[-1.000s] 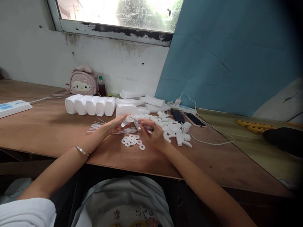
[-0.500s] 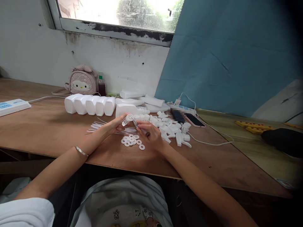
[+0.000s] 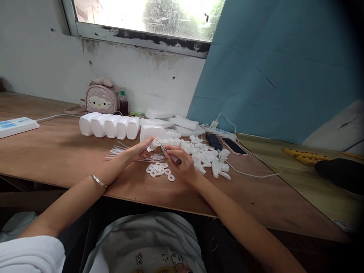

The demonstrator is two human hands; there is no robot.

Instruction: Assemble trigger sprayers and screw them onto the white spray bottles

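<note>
My left hand (image 3: pixel 141 149) is closed around a small white and clear plastic piece (image 3: pixel 155 143), which looks like part of a spray head. Its round opening faces my right hand. In my right hand (image 3: pixel 183 162), pinched between thumb and fingers, is a slim pen-like tool (image 3: pixel 178 162) with a dark end; its thin tip touches or nearly touches the rim of the plastic piece. Just below both hands lies a loose pile of flat white rings (image 3: pixel 159 169). Thin white tubes (image 3: pixel 115 151) are spread under and beside my left hand.
White trigger spray heads (image 3: pixel 207 156) are heaped to the right. White bottles (image 3: pixel 110 126) lie in a row behind, with more bottles (image 3: pixel 153 132) beside them. A phone (image 3: pixel 234 146), cable and power strip (image 3: pixel 17 127) lie farther out. A pink bag (image 3: pixel 99 99) stands by the wall.
Both hands keep nearly the same pose. The tool in my right hand has tilted slightly, showing more of its dark end. The whole view has shifted a little.
</note>
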